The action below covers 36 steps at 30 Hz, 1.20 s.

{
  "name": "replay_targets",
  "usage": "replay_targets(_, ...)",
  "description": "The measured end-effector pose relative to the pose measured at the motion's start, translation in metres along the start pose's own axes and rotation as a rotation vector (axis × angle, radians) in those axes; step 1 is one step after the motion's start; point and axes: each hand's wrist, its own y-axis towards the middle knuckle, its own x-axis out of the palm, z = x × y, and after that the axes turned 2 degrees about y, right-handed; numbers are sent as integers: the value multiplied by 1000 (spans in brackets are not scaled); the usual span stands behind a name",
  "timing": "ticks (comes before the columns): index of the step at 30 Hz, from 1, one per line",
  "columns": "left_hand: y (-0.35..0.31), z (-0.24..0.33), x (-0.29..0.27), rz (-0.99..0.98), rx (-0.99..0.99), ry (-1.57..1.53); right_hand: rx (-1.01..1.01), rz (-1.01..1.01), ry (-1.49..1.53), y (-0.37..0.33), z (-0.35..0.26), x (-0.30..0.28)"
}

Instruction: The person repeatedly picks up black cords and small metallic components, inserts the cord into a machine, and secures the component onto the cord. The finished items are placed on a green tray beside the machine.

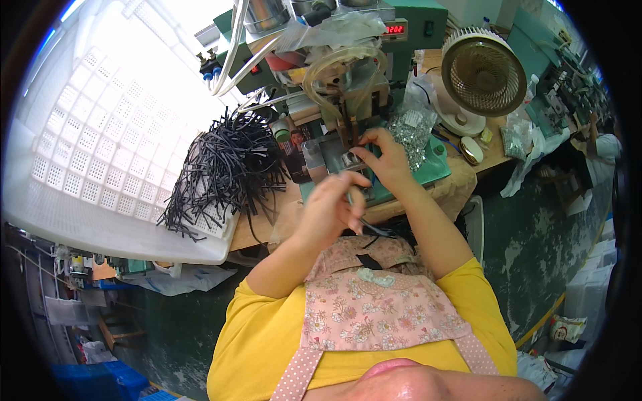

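At frame centre, a slender cord [376,230] is held in the left hand [329,208], fingers curled; the right hand [385,159], fingers bent, is positioned beside a shiny metal part [350,159], pinch indiscernible.

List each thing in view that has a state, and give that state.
Left hand: fingers curled, motion-blurred
Right hand: fingers bent, grip unclear
Red display: lit
Black strips: loosely heaped
Clear bag: holding small shiny pieces
Desk fan: on or off, unclear

Scuffed green floor [521,217] flanks a wooden table [493,154]; white glare [190,63], possibly from a window, fills the upper left.
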Motion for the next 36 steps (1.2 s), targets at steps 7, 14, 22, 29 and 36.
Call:
replay_targets(7,40,-32,-4,170,-185,-135,19,231,219,-13,25,-44)
replay_targets(14,42,-37,-10,145,-184,-147,116,213,-316,-42,98,-89)
replay_targets(22,40,-42,-11,57,-100,-161,85,-20,-650,-72,116,-67)
replay_targets(29,-7,-25,-94,484,920,1245,135,-18,-610,-70,108,-76)
replay_targets(36,-26,58,-281,1197,470,1509,-39,185,-338,-44,121,-58)
